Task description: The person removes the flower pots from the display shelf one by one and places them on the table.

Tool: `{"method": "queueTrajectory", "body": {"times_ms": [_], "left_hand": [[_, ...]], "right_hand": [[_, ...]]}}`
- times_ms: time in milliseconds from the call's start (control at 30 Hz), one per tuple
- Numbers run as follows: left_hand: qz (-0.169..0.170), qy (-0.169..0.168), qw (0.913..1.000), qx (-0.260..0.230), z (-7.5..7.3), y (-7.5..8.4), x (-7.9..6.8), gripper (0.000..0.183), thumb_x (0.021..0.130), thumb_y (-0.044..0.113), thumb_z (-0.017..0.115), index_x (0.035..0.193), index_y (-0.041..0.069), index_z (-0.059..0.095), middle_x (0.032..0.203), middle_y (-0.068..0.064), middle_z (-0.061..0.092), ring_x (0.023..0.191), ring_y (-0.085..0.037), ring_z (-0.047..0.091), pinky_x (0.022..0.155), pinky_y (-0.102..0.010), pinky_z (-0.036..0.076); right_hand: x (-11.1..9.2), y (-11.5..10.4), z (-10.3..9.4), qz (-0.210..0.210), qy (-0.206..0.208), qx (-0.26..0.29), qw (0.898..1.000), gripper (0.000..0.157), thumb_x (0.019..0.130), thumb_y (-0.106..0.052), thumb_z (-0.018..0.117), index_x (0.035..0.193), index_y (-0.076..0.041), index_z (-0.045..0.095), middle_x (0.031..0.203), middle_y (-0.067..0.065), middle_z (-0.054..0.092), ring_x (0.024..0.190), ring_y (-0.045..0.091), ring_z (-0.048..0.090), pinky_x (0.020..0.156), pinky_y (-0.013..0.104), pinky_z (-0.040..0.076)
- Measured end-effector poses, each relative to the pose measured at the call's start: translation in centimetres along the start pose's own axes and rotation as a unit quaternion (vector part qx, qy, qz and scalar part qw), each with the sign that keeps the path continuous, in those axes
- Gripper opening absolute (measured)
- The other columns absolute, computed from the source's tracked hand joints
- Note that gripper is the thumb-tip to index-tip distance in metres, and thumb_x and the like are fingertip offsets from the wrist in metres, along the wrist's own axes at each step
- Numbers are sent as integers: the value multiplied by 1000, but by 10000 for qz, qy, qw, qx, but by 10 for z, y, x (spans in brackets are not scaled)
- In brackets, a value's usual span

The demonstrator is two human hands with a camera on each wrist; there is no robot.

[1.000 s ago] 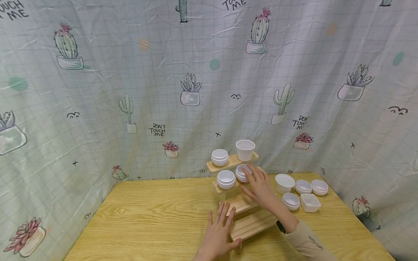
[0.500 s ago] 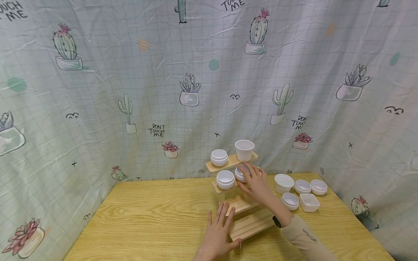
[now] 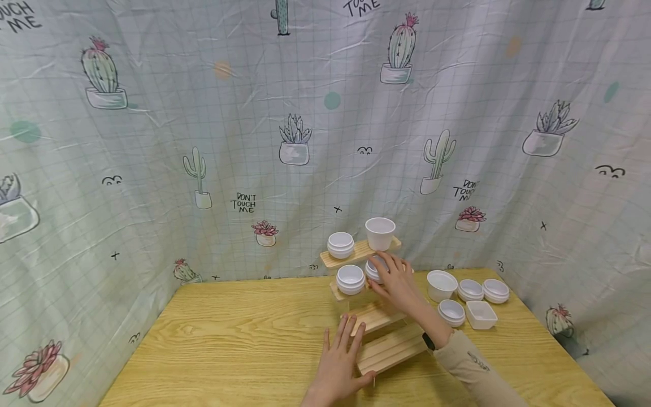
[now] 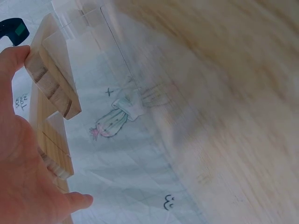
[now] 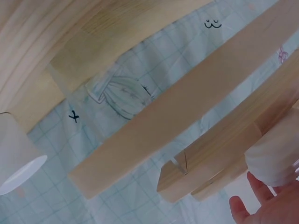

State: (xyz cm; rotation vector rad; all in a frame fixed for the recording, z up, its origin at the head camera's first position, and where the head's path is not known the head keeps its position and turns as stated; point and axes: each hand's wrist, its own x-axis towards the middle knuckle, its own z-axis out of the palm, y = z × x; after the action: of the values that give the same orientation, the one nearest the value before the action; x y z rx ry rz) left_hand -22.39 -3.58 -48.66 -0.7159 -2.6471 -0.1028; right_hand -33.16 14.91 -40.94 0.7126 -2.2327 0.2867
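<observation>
A stepped wooden stand (image 3: pixel 394 346) with several tiers stands on the table. My right hand (image 3: pixel 399 285) grips a small round white pot (image 3: pixel 373 270) at the right of the second tier from the top, its fingers covering part of the rim. In the right wrist view, the fingertips (image 5: pixel 259 186) touch the underside of that pot (image 5: pixel 275 154). My left hand (image 3: pixel 337 362) lies against the left end of the lower tiers, fingers spread. In the left wrist view, the thumb and a finger of this hand (image 4: pixel 23 172) are beside the tier ends (image 4: pixel 53 88).
Another round white pot (image 3: pixel 350 280) shares the second tier. The top tier bears a round pot (image 3: pixel 341 246) and a taller tapered pot (image 3: pixel 380 234). Right of the stand are several white pots, including a wide one (image 3: pixel 441 285) and a square one (image 3: pixel 481 315). A printed curtain (image 3: pixel 244 141) hangs behind.
The right hand has shifted slightly left, its fingers farther over the small white pot. The left hand stays at the stand's end.
</observation>
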Motion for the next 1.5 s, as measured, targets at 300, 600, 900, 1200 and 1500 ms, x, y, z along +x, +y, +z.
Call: {"method": "queueTrajectory", "body": {"times_ms": [300, 600, 900, 1200, 1500], "left_hand": [[12, 95, 9999, 32, 2, 0, 1, 88, 74, 67, 49, 142, 18, 23, 149, -7, 21, 137, -25, 19, 97, -57, 33], [45, 132, 9999, 21, 1, 0, 1, 89, 74, 67, 50, 142, 18, 23, 148, -7, 22, 136, -26, 19, 95, -57, 33], [80, 174, 9998, -47, 0, 0, 0, 87, 74, 64, 52, 142, 16, 24, 148, -8, 23, 135, -26, 19, 94, -59, 34], [64, 186, 9998, -18, 0, 0, -1, 87, 74, 65, 50, 142, 17, 24, 147, -8, 23, 135, -26, 20, 94, -58, 34], [20, 170, 9999, 9, 0, 0, 0, 87, 74, 67, 49, 142, 18, 24, 148, -6, 23, 135, -26, 21, 94, -57, 35]], "right_hand": [[1, 0, -1, 68, -151, -24, 9999, 52, 78, -29, 66, 125, -13, 49, 125, 16, 47, 107, 36, 48, 81, 51, 38], [1, 2, 2, -37, -39, -42, 10000, 53, 76, -28, 68, 124, -12, 50, 123, 16, 49, 105, 33, 48, 79, 50, 38], [-1, 3, 0, -96, 136, -33, 9999, 50, 79, -32, 65, 122, -12, 51, 120, 16, 50, 103, 32, 48, 77, 50, 38], [-7, 3, 1, -243, 298, -98, 9992, 55, 74, -29, 69, 124, -11, 50, 120, 17, 50, 102, 32, 48, 79, 52, 37], [-11, 2, -3, -253, 305, -274, 9988, 52, 75, -31, 67, 121, -13, 51, 119, 17, 51, 103, 34, 48, 80, 53, 37]]}}
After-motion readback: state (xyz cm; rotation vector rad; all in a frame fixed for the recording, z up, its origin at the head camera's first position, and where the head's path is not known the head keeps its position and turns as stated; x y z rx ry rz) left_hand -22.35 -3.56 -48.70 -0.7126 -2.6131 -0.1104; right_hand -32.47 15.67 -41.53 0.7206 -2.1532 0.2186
